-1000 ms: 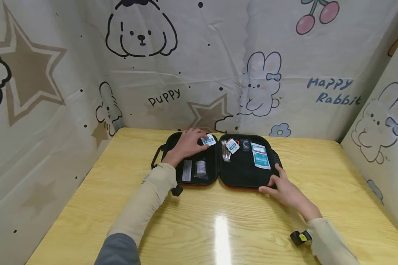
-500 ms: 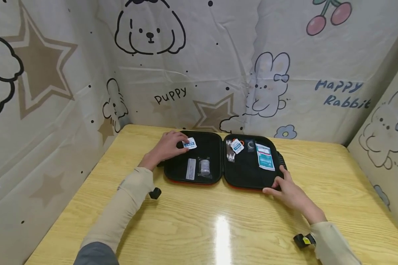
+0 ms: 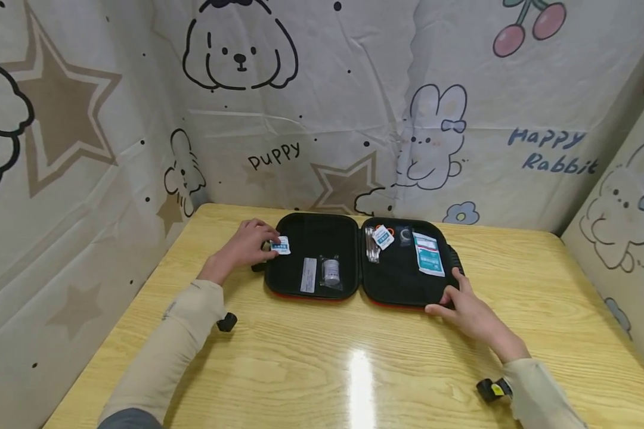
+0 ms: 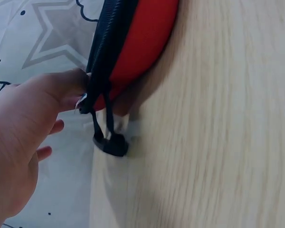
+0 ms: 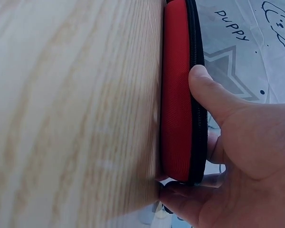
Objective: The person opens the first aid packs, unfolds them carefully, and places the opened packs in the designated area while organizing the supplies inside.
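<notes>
"Condition of the left grip [image 3: 247,244]?"

"Drawn in to a pinch, thumb and fingers on a small white-and-blue packet [image 3: 282,245]. The gap is little more than the packet itself. The left wrist view shows the thumb at the zipped rim, with most of the packet hidden."

"Position of the packet?"

"At the outer left edge of the unfolded black-lined case [image 3: 319,238], just to the right of the left knuckles. Its outline is almost square, so no long axis worth recording. Whether it touches the lining cannot be told."

"And the governing relation?"

"Packet to rim. The left hand reaches in from outside the case, so the packet sits between the fingertips and the case's interior — the left hand plainly nearer, the right well apart across both halves. The case's own long axis runs left to right."

"The right grip [image 3: 464,304]?"

"On the near right corner of the case: thumb on the zipped edge, other fingers around the side, spread about its thickness. No loose item seen in it."

"Other contents?"

"Left half: a pale strip [image 3: 308,274] beside a wrapped bottle [image 3: 331,271]. Right half: swabs [image 3: 372,251], a second packet [image 3: 383,237] and a teal-and-white sachet [image 3: 429,254]. The case rests on the wooden tabletop [image 3: 279,357]."
</notes>
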Demonstrator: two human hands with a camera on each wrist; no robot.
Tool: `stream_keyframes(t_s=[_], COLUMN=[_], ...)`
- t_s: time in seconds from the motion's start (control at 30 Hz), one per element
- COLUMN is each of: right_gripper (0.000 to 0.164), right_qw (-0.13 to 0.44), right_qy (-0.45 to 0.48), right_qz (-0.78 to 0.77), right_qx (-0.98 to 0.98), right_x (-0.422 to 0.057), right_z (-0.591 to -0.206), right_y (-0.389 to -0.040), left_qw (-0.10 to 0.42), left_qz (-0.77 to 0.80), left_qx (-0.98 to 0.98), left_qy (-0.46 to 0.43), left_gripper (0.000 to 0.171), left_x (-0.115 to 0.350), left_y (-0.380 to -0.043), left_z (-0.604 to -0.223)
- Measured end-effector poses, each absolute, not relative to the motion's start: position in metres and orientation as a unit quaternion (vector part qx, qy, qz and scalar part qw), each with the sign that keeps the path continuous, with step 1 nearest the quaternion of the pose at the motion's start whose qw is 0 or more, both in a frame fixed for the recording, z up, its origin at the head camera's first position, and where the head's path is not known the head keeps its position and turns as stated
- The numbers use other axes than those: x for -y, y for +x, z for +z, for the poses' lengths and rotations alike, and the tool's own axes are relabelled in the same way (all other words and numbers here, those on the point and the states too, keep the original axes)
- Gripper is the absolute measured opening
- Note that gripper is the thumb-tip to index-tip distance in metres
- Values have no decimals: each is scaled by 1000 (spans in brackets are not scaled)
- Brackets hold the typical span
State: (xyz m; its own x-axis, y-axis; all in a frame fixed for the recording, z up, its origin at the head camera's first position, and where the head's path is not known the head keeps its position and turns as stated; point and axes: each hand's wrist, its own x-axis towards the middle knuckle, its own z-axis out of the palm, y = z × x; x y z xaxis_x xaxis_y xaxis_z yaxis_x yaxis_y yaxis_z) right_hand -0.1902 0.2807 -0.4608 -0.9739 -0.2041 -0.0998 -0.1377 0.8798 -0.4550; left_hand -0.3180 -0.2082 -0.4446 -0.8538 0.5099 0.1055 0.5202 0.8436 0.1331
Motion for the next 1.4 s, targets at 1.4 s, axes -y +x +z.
stream_keyframes(t_s=[1.4], right_gripper=[45], right_qw=[77], right_qy=[-81], right_qz=[-231], right_qx=[-966], right_x=[-280], right_z=[-460], right_y=[-190], left_qw=[1], left_qz=[-74], left_qx=[952], left_qy=[-298], left_gripper=[31], left_x=[143], left_y=[-336], left_z=[-464])
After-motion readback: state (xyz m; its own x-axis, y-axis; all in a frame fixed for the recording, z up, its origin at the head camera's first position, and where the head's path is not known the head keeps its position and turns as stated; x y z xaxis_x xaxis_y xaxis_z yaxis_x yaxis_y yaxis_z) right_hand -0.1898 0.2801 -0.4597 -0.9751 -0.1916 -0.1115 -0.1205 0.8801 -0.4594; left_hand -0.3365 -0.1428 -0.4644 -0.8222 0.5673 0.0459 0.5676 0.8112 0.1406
